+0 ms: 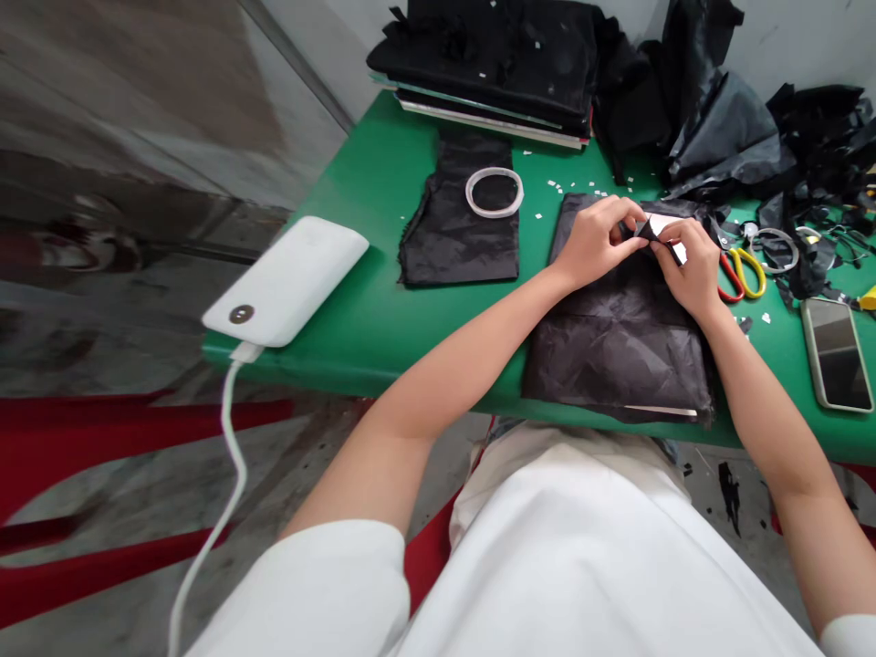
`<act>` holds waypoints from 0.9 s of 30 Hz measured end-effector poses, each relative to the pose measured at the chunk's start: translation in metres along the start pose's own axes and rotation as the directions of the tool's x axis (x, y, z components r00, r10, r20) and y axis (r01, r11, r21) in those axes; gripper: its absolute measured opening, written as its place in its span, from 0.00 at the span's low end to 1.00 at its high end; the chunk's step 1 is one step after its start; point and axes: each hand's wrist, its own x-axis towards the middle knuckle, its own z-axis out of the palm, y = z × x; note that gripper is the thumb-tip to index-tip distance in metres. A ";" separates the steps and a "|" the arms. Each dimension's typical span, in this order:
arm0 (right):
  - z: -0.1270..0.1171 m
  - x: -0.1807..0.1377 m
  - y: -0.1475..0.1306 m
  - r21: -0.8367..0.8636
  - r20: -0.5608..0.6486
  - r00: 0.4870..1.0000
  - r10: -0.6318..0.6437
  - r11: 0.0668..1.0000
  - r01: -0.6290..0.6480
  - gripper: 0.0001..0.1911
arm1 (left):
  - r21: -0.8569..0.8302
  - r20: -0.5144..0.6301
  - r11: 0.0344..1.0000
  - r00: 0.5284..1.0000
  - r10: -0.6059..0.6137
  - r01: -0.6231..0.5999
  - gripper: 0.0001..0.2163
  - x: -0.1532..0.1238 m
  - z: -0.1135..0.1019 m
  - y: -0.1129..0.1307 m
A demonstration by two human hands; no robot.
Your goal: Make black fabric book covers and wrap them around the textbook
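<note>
In the head view a flat piece of black fabric (616, 356) lies before me at the table's front edge. A white sheet or board (663, 224) shows at its top and as a thin strip along its lower edge. My left hand (597, 239) rests over the upper part, thumb and fingers pinching a small fold of the black fabric. Facing it, my right hand (691, 266) pinches the same fold from the other side. The fingertips nearly meet. Scissors (751, 274) with red and yellow handles lie just right of my right hand.
Left on the green table (452, 333) are a roll of tape (494, 192) on folded black cloth (462, 242) and a white power bank (287, 281) with a cable. A stack of books and black cloth (485, 64) stands behind. Right are black scraps (732, 128) and a phone (837, 354).
</note>
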 end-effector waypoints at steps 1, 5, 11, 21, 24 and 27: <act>0.000 0.000 0.000 -0.002 -0.006 1.000 -0.003 1.000 0.003 0.07 | 0.022 -0.015 0.999 1.000 0.027 -0.026 0.10 -0.001 0.001 -0.001; 0.000 0.001 -0.003 -0.009 -0.012 1.000 -0.012 1.000 0.012 0.08 | 0.081 -0.033 0.995 0.998 0.061 -0.059 0.06 -0.003 0.002 0.003; -0.001 0.002 -0.006 -0.018 -0.028 0.998 -0.050 0.999 0.050 0.08 | 0.005 -0.010 0.999 0.999 0.042 -0.042 0.05 -0.006 0.001 0.015; 0.001 0.000 -0.004 -0.007 -0.042 0.999 -0.020 1.000 0.020 0.10 | -0.180 0.063 0.972 0.988 -0.139 0.149 0.03 -0.006 0.001 0.024; 0.001 0.000 -0.003 -0.009 -0.041 0.999 -0.016 1.000 0.015 0.10 | -0.258 0.107 0.934 0.968 -0.227 0.248 0.01 -0.005 0.002 0.025; 0.000 0.001 -0.003 0.007 -0.035 0.999 -0.015 1.000 0.015 0.10 | -0.324 0.168 0.890 0.946 -0.279 0.320 0.01 -0.004 0.003 0.026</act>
